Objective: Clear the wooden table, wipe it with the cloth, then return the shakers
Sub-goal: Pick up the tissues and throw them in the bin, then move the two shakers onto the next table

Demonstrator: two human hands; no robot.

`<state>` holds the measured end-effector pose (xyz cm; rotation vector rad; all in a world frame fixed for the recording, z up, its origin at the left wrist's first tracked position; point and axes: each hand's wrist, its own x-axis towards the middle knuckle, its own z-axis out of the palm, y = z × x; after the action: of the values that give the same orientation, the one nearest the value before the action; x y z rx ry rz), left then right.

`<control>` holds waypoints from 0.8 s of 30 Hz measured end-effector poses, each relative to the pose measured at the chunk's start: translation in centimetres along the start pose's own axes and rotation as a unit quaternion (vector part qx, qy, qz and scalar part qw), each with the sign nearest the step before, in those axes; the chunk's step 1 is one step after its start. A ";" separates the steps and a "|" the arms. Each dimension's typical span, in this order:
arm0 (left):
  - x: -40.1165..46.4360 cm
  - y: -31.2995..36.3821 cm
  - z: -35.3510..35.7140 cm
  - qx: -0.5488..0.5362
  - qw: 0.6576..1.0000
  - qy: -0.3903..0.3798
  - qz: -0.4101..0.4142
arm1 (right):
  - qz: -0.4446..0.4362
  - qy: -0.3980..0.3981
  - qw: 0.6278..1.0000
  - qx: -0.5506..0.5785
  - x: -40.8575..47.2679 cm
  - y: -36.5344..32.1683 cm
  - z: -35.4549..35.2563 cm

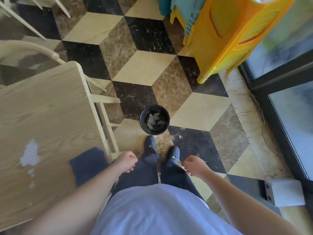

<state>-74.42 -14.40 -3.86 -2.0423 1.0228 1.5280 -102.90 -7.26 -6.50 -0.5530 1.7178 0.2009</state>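
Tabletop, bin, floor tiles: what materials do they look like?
Tabletop: pale wood or wood-look laminate, matte; printed-looking grain loops leave it open. Bin: likely black plastic, smooth round rim with a slight sheen. Floor tiles: polished stone, probably marble; cream, brown and black pieces show veining and a soft gloss.

A round black waste bin (154, 119) stands on the patterned marble floor (145, 70) of cream, brown and black diamond tiles, and pale crumpled scraps lie inside it. A yellow plastic step stool (232, 36) stands farther off, beside a dark-framed glass door (286, 92). Light teal plastic (188, 12) shows stacked at the stool's far edge. A thin cord (261, 112) runs along the pale marble border strip at the foot of the door. A white box (284, 192) with two round holes in its side sits on the floor near the door frame. White curved-back chairs (33, 51) stand farther away.
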 end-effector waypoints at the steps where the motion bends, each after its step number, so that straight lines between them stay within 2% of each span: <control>1: -0.4 0.0 0.2 0.001 1.000 0.009 0.003 | 0.006 0.002 1.000 0.008 0.0 0.9 -0.1; 5: -2.3 0.6 1.7 -0.011 0.999 0.033 0.026 | 0.020 -0.002 1.000 0.024 -0.8 3.9 -0.5; 8: -4.2 0.7 3.8 -0.043 0.997 0.042 0.053 | 0.013 -0.003 1.000 -0.017 -1.1 5.9 -0.3; 11: -6.2 -0.2 6.4 -0.066 0.994 0.027 0.081 | 0.009 -0.011 0.997 -0.075 -1.0 7.6 0.3; 15: -8.1 -4.4 9.6 -0.020 0.994 -0.004 0.106 | -0.014 -0.010 0.994 -0.108 -3.3 7.2 1.3; 18: -8.9 -9.1 10.4 0.002 0.997 -0.010 0.070 | -0.048 0.014 0.995 -0.082 -5.7 6.6 2.3; 20: -9.4 -12.5 10.3 -0.020 0.999 0.017 0.031 | -0.053 0.016 0.994 -0.092 -6.5 6.8 3.6; 24: -10.3 -19.0 9.8 -0.109 0.992 0.067 0.002 | -0.064 0.019 0.981 -0.184 -6.9 8.2 8.0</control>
<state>-68.09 8.10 0.40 -2.3206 0.9432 1.5827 -98.86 4.97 -2.99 -0.9418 1.6828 0.4231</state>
